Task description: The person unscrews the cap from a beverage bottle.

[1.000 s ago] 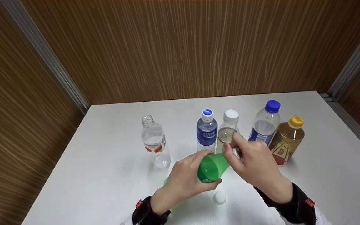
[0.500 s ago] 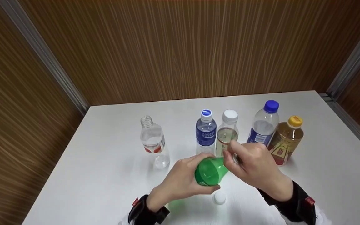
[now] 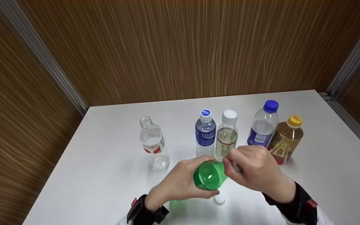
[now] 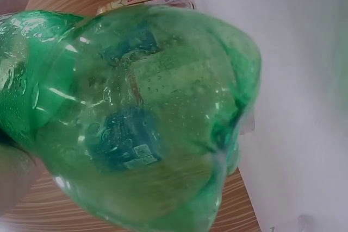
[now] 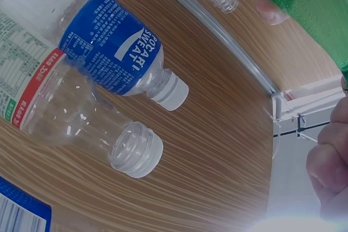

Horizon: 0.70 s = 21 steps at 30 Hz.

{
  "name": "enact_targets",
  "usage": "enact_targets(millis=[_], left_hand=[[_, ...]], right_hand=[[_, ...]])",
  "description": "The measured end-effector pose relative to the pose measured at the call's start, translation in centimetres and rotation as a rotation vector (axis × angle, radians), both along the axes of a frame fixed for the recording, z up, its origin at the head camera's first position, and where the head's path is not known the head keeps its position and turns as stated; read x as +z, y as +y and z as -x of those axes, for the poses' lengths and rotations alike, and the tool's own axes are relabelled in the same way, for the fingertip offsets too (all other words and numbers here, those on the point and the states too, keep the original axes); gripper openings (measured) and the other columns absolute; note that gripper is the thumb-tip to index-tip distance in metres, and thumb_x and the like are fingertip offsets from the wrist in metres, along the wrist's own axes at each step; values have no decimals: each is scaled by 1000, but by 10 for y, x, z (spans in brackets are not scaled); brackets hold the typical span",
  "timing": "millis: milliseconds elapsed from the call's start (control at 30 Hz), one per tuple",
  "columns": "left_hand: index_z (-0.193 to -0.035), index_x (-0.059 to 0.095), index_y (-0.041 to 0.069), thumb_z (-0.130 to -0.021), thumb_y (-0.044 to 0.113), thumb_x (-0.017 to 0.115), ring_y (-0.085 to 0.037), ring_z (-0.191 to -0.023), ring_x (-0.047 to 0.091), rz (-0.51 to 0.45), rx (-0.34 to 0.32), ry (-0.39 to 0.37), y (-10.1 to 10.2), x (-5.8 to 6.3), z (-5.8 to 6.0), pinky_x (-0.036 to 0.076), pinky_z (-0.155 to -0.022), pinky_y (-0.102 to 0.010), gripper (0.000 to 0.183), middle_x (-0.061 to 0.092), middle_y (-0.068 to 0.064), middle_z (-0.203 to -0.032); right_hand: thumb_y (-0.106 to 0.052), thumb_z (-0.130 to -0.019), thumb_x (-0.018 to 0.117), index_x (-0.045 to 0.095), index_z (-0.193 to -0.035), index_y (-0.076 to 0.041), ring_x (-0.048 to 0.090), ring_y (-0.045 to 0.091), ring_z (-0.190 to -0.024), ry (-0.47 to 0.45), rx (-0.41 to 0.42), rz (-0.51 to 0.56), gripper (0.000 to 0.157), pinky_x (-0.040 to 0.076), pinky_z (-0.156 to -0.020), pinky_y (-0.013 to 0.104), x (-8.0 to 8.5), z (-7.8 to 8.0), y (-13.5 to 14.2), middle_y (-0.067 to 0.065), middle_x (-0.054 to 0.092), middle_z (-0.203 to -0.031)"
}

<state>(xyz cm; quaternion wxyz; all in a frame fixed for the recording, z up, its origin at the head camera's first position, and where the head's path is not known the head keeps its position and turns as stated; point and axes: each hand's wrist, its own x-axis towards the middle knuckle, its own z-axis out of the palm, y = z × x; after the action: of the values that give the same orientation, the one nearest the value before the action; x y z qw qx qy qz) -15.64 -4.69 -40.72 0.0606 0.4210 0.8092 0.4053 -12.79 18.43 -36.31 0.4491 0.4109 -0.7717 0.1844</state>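
My left hand (image 3: 183,181) grips a green plastic bottle (image 3: 209,176) round its body, tilted above the table with its neck to the right. At the neck end, the curled fingers and thumb of my right hand (image 3: 258,168) pinch the cap, which they mostly hide. The bottle's lobed base fills much of the left wrist view, clear green and dotted with droplets (image 4: 152,91). In the right wrist view the green bottle (image 5: 312,17) enters at the upper right, its neck end by the fingers (image 5: 331,161). Below the bottle, a loose white cap (image 3: 219,199) lies on the table.
An uncapped clear bottle (image 3: 153,140) stands at left. Behind my hands are a blue-labelled Pocari Sweat bottle (image 3: 205,134) and a white-capped bottle (image 3: 227,137). Farther right stand a blue-capped bottle (image 3: 262,125) and a yellow-capped brown bottle (image 3: 286,140). Wood-grain panels (image 3: 180,50) border the white table (image 3: 105,175).
Both hands and the green bottle have come down slightly toward the near edge. The right hand has turned a little at the neck. The left thumb now reaches the loose cap's edge in view.
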Motion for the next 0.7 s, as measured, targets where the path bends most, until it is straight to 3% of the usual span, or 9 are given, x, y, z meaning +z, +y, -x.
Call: enact_targets(millis=[167, 233, 367, 500, 700], left_hand=[[-139, 59, 17, -81, 38, 89, -7, -105, 72, -4, 82, 122, 3, -2, -2, 60, -93, -22, 69, 77, 0, -121], [-138, 59, 15, -80, 38, 90, -9, -103, 74, 2, 126, 192, 5, -4, -3, 61, -91, -23, 70, 77, -1, -120], [-136, 60, 13, -78, 39, 91, -12, -100, 75, 13, 202, 308, 9, -8, -3, 63, -86, -25, 72, 77, -3, -119], [-136, 60, 13, -78, 41, 91, -13, -100, 76, 15, 247, 343, 11, -12, -3, 64, -85, -27, 71, 77, -3, -119], [-137, 60, 12, -79, 40, 91, -14, -103, 76, 10, 279, 369, 15, -16, -3, 64, -89, -29, 72, 77, -3, -122]], right_hand=[[-45, -111, 41, 58, -84, -12, 37, -2, -49, -128, -106, 30, 47, 27, -47, 10, -1, -4, -2, -9, 49, -53], [-49, -111, 40, 59, -86, -13, 33, -4, -50, -182, -154, 40, 48, 22, -49, 8, -2, -5, -3, -10, 44, -53], [-36, -106, 58, 61, -89, -12, 23, -8, -52, -283, -237, 77, 29, 12, -54, 6, -2, -8, -5, -10, 37, -51], [-17, -92, 72, 61, -85, -12, 21, -7, -51, -361, -325, 150, 14, 12, -52, 9, 0, -11, -8, -11, 34, -50], [-17, -93, 71, 61, -86, -12, 26, -4, -48, -468, -411, 211, 14, 18, -48, 15, 2, -12, -12, -11, 35, -50]])
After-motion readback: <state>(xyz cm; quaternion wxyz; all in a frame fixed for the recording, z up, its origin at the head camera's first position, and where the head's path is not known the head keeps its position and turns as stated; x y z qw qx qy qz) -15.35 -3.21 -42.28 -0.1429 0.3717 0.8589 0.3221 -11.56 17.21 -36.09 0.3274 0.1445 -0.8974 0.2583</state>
